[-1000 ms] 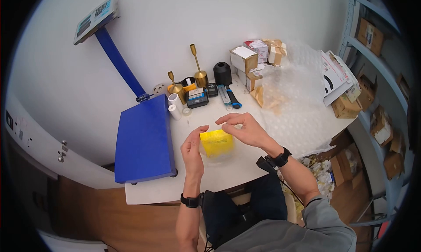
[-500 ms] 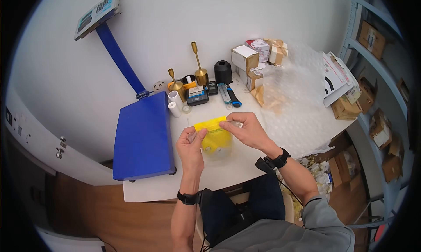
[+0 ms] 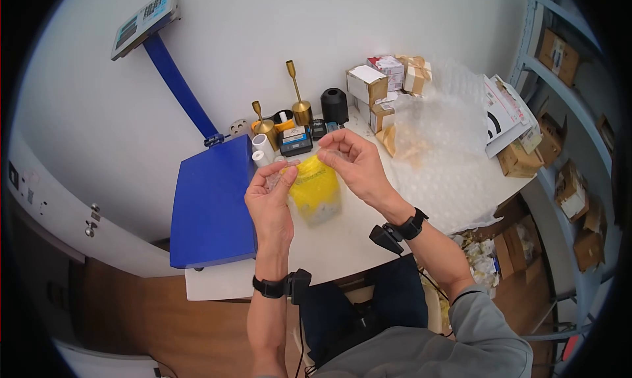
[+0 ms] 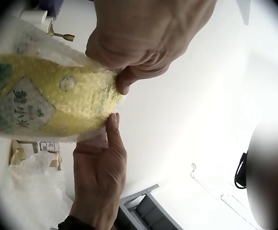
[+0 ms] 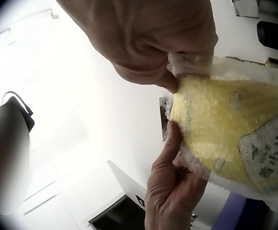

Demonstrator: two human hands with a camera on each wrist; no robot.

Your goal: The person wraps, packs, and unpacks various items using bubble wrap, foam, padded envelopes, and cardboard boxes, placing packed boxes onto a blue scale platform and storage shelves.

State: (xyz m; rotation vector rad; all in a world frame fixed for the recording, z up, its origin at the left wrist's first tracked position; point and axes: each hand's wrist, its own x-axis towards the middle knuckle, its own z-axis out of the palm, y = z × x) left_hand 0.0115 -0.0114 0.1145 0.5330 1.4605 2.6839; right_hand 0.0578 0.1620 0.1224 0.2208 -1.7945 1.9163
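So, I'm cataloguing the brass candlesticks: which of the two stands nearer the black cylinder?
The taller candlestick, its tip clearly higher, right beside the black cylinder. The shorter one stands by the white rolls.

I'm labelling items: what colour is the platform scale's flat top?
The scale's flat top is blue, clearest in the head view.

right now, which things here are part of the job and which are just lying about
Part of the job:
bubble-wrapped yellow packet
left hand and right hand, pinching its top edge

Seemingly just lying about:
blue scale
two gold candlesticks
cardboard boxes
loose bubble wrap, possibly spare
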